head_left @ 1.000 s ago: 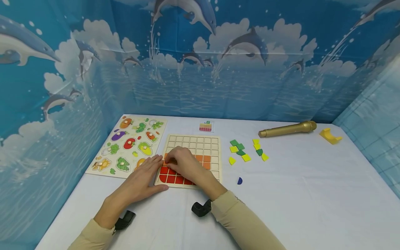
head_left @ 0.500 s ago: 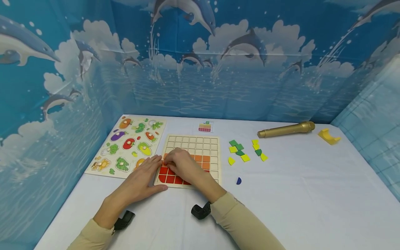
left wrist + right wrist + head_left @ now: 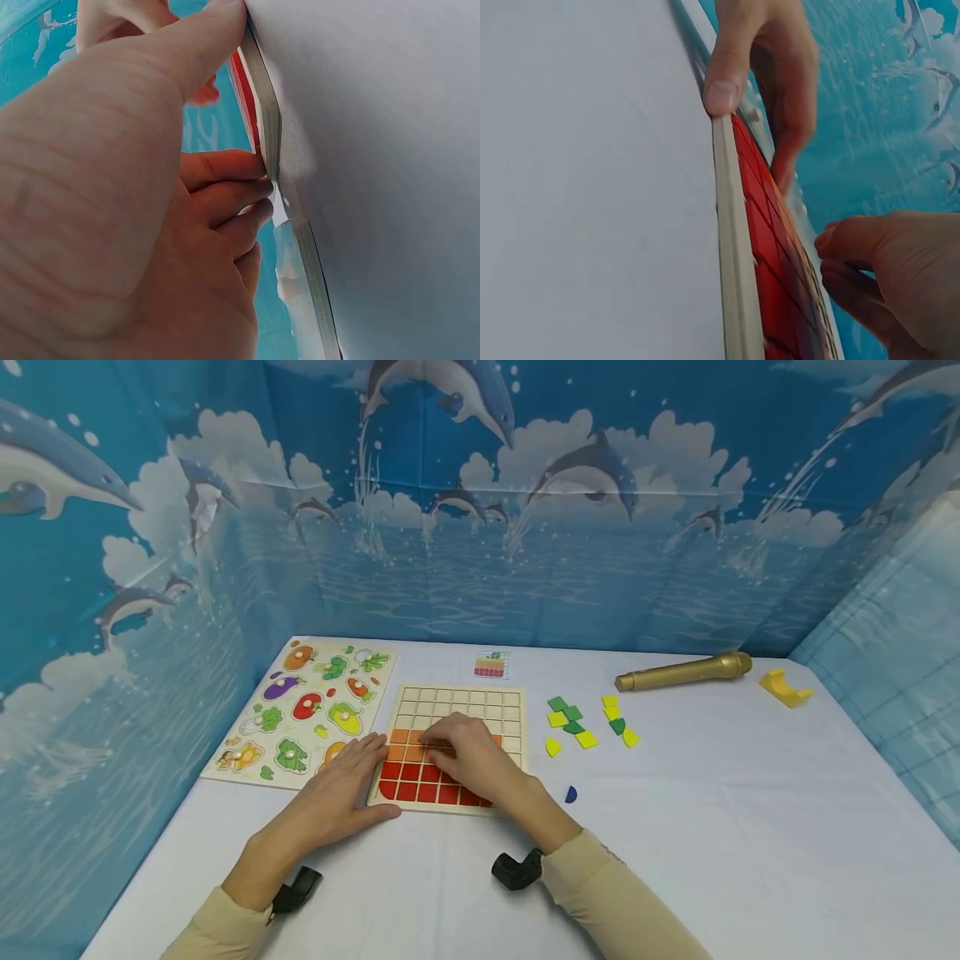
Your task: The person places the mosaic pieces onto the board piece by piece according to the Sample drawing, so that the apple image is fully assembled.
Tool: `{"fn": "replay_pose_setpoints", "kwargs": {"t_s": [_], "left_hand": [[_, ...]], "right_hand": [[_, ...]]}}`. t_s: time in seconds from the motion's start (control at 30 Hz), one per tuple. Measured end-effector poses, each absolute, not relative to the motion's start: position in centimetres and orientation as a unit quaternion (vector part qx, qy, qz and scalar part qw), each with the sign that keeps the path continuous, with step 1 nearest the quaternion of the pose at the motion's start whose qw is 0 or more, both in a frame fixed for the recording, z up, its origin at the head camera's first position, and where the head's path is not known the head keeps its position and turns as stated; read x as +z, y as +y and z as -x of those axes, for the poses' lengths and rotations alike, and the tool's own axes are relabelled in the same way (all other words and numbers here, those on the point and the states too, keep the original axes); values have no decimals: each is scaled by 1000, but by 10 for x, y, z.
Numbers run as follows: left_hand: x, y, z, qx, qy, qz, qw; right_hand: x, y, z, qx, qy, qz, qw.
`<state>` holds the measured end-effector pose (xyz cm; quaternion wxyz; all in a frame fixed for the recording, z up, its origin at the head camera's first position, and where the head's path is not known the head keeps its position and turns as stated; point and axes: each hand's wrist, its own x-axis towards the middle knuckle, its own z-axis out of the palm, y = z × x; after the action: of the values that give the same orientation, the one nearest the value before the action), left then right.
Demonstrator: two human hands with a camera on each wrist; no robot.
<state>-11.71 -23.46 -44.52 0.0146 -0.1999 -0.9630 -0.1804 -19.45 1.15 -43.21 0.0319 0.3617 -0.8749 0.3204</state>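
Observation:
A wooden grid board point(image 3: 459, 697) lies on the table, with rows of red tiles point(image 3: 407, 791) at its near side and orange tiles point(image 3: 401, 745) above them. My left hand point(image 3: 333, 797) rests at its near left corner, fingers extended along the left edge and thumb point(image 3: 721, 96) against the near edge. Over the orange rows, my right hand point(image 3: 472, 756) has bent fingers with their tips low near the third column. In the right wrist view, no tile shows between the right hand's fingers point(image 3: 847, 236). That hand covers part of the orange and red rows.
A vegetable knob puzzle point(image 3: 247, 706) lies left of the board. Behind stands a small pattern card point(image 3: 491, 666) flat on the table. Loose green and yellow pieces point(image 3: 587, 740), a blue half-round piece point(image 3: 572, 794), a gold microphone point(image 3: 684, 672) and a yellow stand point(image 3: 785, 688) lie to the right.
My right hand has shifted right from the left end of the orange rows, uncovering orange tiles there. The left hand has stayed at the board's corner.

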Motion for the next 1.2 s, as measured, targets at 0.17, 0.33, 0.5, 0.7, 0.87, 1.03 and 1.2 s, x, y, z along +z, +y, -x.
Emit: {"fn": "replay_pose_setpoints", "kwargs": {"t_s": [0.17, 0.33, 0.5, 0.7, 0.87, 1.03, 1.2], "left_hand": [[-445, -234, 117, -181, -963, 200, 15], [-445, -234, 116, -180, -963, 199, 18], [-445, -235, 117, -178, -963, 201, 18], [-445, -234, 117, -176, -963, 202, 22], [-445, -234, 116, -178, -963, 201, 22], [-444, -233, 117, -179, -964, 196, 13], [-446, -234, 117, -180, -963, 199, 16]], "right_hand": [[-429, 41, 194, 324, -882, -342, 24], [-429, 72, 195, 317, -889, -330, 26], [-428, 106, 194, 319, -894, -313, 37], [-427, 146, 193, 305, -910, -275, 51], [-431, 180, 194, 289, -924, -243, 63], [-433, 215, 194, 281, -934, -204, 79], [-429, 242, 197, 263, -948, -163, 77]]}}
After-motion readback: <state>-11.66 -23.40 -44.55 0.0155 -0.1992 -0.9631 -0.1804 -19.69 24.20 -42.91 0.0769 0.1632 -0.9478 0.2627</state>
